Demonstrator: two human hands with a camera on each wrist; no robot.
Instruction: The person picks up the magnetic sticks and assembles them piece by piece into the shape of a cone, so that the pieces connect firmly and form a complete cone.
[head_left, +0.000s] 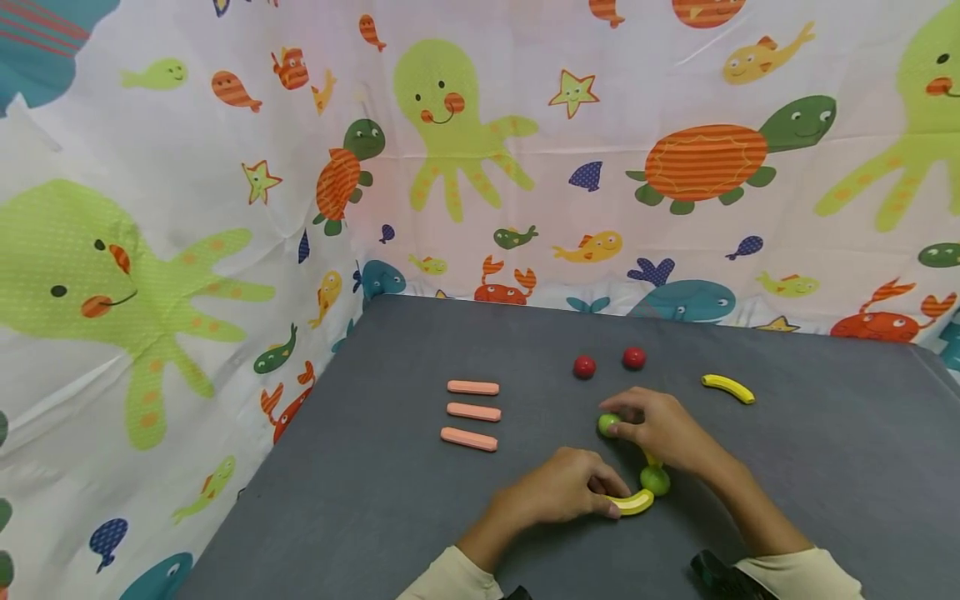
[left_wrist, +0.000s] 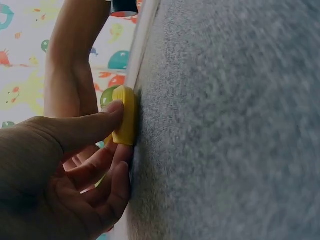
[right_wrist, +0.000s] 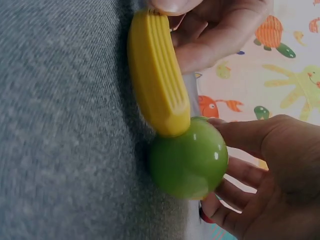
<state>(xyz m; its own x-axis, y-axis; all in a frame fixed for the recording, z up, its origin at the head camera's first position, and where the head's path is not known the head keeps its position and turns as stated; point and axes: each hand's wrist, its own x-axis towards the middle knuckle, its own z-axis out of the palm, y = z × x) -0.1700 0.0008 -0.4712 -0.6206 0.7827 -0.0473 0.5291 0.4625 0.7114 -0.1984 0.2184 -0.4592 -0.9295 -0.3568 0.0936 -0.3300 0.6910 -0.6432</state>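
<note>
left hand (head_left: 558,487) pinches yellow banana (head_left: 632,502), lying crosswise | right hand (head_left: 660,429) pinches green ball (head_left: 608,424)

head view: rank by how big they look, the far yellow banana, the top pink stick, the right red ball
1. Top pink stick and far yellow banana: much alike in length, too close to rank.
2. Right red ball: clearly smallest.
</note>
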